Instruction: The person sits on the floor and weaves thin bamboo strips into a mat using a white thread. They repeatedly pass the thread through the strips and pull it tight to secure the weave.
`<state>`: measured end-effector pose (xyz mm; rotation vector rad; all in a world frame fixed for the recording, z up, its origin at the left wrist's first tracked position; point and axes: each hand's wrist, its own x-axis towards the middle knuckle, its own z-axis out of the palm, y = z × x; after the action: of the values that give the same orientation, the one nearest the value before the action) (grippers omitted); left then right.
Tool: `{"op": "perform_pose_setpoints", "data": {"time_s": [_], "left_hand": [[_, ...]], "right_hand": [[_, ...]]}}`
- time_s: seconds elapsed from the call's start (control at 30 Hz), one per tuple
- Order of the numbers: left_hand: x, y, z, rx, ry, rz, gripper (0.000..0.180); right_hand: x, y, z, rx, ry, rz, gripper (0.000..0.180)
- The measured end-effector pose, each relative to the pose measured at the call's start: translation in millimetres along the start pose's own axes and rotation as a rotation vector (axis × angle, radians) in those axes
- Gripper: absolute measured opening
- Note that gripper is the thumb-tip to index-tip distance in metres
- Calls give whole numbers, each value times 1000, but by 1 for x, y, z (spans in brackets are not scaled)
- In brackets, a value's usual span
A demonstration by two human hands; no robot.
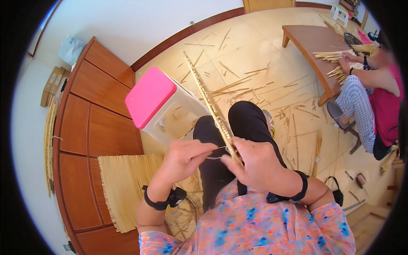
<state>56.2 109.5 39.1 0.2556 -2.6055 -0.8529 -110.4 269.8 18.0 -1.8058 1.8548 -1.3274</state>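
Note:
A long, thin bundle of straw-coloured stalks [205,93] slants away from me between my dark-trousered knees, with loops of pale thread along it. My right hand [259,165] is closed around its near end, thumb and fingers on opposite sides. To the left of the bundle, my left hand [185,159] pinches thumb against forefinger on a thin thread [221,147], which runs taut to the bundle. A slack loop of thread hangs just below it. The fingertips of the right hand are partly hidden.
A white bin with a pink lid [152,95] stands by my left knee. A stalk mat [127,182] lies against the wooden cabinet [76,127]. Cut stalks litter the tiled floor [250,46]. At right, a person [384,97] handles stalks at a low wooden table [312,46].

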Motion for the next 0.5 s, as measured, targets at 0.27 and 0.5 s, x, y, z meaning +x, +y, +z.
{"op": "perform_pose_setpoints", "data": {"time_s": [0.27, 0.5], "left_hand": [[-27, -37, -27, -8, -76, -174, 21], [-29, -38, -30, -7, -104, -195, 22]], "right_hand": [[-15, 58, 51, 418, -19, -232, 59], [-9, 83, 78, 575, 44, -307, 60]]}}
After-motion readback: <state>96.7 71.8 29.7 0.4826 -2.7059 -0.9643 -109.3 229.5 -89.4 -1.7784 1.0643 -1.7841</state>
